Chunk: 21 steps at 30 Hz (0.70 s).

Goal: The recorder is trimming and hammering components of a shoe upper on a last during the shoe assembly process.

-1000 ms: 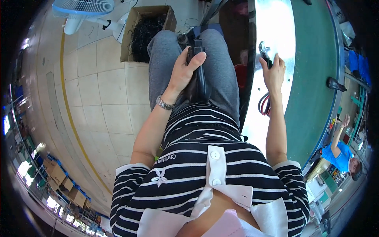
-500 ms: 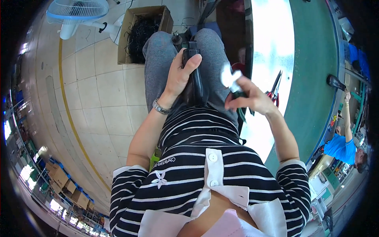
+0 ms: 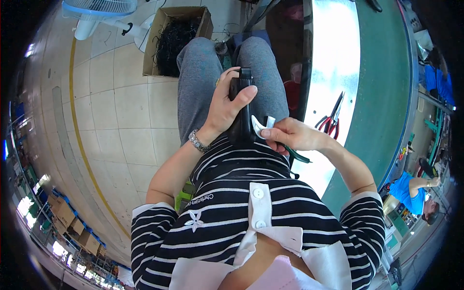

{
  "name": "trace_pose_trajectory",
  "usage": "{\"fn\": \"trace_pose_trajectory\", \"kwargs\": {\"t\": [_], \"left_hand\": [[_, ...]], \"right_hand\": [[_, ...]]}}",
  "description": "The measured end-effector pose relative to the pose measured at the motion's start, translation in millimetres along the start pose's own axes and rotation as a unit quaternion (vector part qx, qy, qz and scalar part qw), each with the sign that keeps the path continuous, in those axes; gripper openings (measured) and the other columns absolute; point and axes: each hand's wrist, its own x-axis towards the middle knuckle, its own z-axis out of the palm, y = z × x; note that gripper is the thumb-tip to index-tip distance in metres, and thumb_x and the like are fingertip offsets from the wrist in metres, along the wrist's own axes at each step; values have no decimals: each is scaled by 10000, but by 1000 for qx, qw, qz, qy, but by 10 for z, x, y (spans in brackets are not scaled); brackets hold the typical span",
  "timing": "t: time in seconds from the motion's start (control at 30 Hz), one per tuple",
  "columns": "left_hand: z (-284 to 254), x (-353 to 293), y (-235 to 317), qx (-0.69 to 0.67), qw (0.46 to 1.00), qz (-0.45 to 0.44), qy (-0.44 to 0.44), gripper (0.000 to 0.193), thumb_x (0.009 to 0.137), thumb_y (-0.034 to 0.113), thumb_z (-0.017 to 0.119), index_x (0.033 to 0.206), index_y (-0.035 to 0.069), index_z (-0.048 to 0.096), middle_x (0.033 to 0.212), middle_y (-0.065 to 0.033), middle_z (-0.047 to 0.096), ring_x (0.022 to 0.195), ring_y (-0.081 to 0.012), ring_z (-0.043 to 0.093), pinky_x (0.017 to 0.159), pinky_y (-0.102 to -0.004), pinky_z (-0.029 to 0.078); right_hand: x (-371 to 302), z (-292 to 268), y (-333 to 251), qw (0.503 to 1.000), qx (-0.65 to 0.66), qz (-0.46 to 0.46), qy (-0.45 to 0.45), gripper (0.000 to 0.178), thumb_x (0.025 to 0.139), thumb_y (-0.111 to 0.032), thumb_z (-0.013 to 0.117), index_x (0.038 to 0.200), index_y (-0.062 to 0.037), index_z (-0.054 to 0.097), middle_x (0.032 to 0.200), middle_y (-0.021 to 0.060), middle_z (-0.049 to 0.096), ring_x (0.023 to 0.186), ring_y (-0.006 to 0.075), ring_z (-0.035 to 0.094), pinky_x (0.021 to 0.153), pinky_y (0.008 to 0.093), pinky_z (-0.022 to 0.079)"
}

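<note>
The left hand [image 3: 224, 108] is clasping a black piece [image 3: 242, 127] thumb-against-fingers, the right hand [image 3: 297, 136] pinching a white-headed tool [image 3: 258, 127] beside its four-o'clock edge, floor [image 3: 130, 104] spreading toward nine o'clock

- Red-handled pliers [image 3: 332, 119] obstruct the metal strip [image 3: 334, 41] near its right edge.
- Right hand [image 3: 297, 136] blocks part of its left edge.
- Beyond the pliers, a hand could pass.

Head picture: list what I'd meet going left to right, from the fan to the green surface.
Fan → cardboard box → left hand gripping a black shoe → right hand holding a green-handled tool → red-handled tool → green surface.
</note>
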Motion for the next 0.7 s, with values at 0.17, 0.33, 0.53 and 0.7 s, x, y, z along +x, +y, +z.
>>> {"fn": "trace_pose_trajectory", "kwargs": {"t": [0.17, 0.33, 0.53, 0.7], "left_hand": [[50, -66, 90, 11, 1000, 4, 17, 433, 817, 412, 682, 982, 21, 591, 1149, -163, 504, 1158, -280, 446, 998, -366, 334], [57, -43, 114, -7, 999, -18, 35, 433, 806, 403, 696, 961, 10, 601, 1150, -166, 502, 1133, -282, 456, 987, -367, 343], [36, -6, 69, 16, 998, -12, 53, 465, 798, 407, 706, 998, -2, 610, 1155, -169, 507, 1099, -275, 478, 969, -352, 358], [17, 50, 18, -10, 997, -36, 63, 510, 793, 419, 711, 1039, -14, 602, 1111, -161, 537, 1043, -260, 506, 948, -343, 375]], "right_hand": [[-33, 85, -100, 998, -48, 28, -6, 652, 970, -567, 372, 563, -80, 520, 480, 10, 488, 450, 123, 522, 482, 283, 437], [-55, 95, -210, 992, -117, 5, 38, 671, 992, -516, 366, 540, -54, 547, 442, 37, 487, 413, 155, 524, 464, 303, 445], [-53, 140, -421, 958, -268, 53, 83, 690, 998, -494, 370, 512, -39, 555, 430, 54, 509, 387, 180, 540, 433, 313, 446], [-21, 261, -398, 986, -102, 68, 112, 685, 991, -497, 390, 530, -28, 581, 441, 64, 535, 420, 192, 583, 475, 331, 485]]}}
